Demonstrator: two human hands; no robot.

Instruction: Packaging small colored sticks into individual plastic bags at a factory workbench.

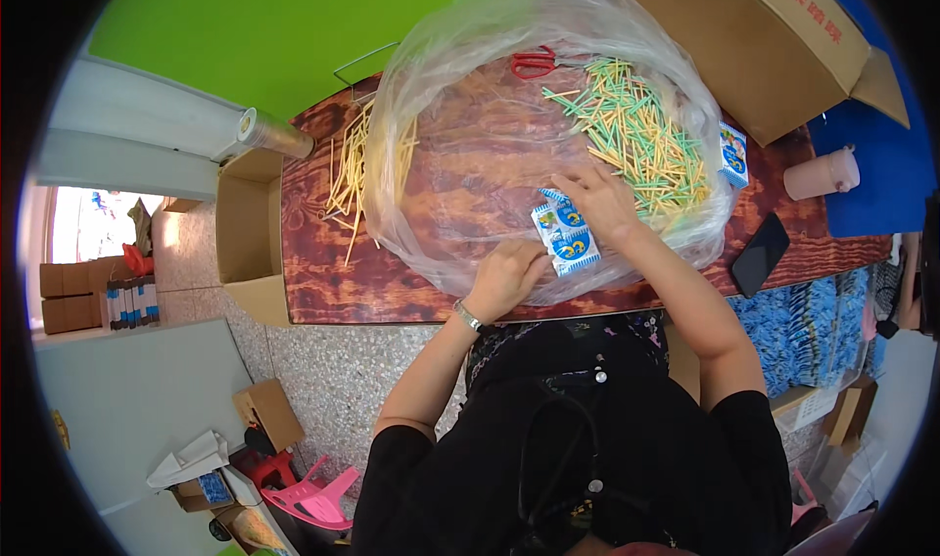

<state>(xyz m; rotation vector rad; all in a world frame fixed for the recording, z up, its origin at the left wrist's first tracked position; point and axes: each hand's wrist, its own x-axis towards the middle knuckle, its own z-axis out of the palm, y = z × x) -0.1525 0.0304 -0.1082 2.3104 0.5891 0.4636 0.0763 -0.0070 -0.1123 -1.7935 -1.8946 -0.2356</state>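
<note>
Head view: at the near side of the clear plastic bag [431, 71] are blue-and-white packets [576, 251], left hand [507, 280] at their edge, right hand [605, 207] over their top; whether either grip is clamped, I cannot tell. Yellow-and-green sticks [641, 140] heap at the bag's right.

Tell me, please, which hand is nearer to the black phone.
Right. The right hand is left of the phone; the left hand is farther left, beyond the packets.
</note>
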